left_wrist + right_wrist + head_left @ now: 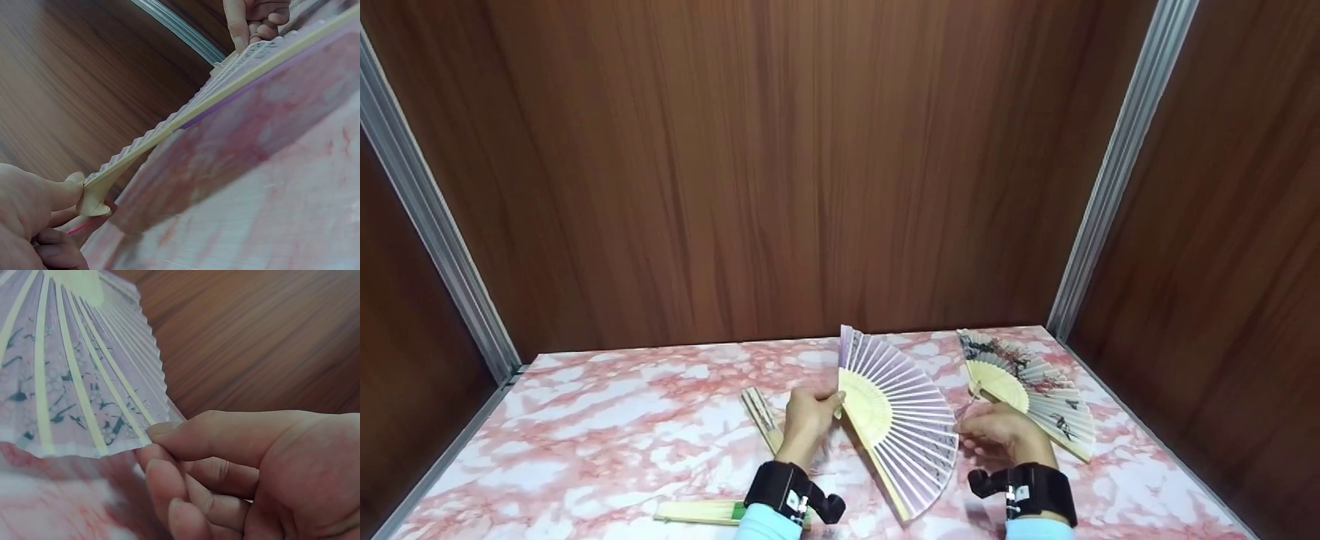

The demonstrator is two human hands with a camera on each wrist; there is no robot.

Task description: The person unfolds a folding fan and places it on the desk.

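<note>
Left to right on the pink marble table (607,420): we see a closed green-tipped fan (701,511) flat near the front edge, just left of the left wrist strap; a second closed fan (761,416) lies angled beyond it, partly hidden by the left hand (804,420).

Left hand: fingers curled, thumb and fingers pinching the purple fan (901,420) at its pivot end; the left wrist view shows the thumb pressed on the cream end stick where the ribs meet; firm pinch, not a loose touch.

The purple fan is spread wide and sits between the two hands, raised on edge off the table; cream ribs toward the pivot, lilac printed paper outward; one outer stick runs down toward the front edge.

Right hand (997,435): fingers curled, thumb and forefinger pinching the fan's outer paper edge on its right side; the right wrist view shows the thumb tip on the pleated rim beside a rib; the other fingers are folded under, holding nothing else.

Further right: a white fan (1031,390) with a blossom print lies open flat on the table, just beyond the right hand; we cannot tell if it touches the hand.

No containers in view.
</note>
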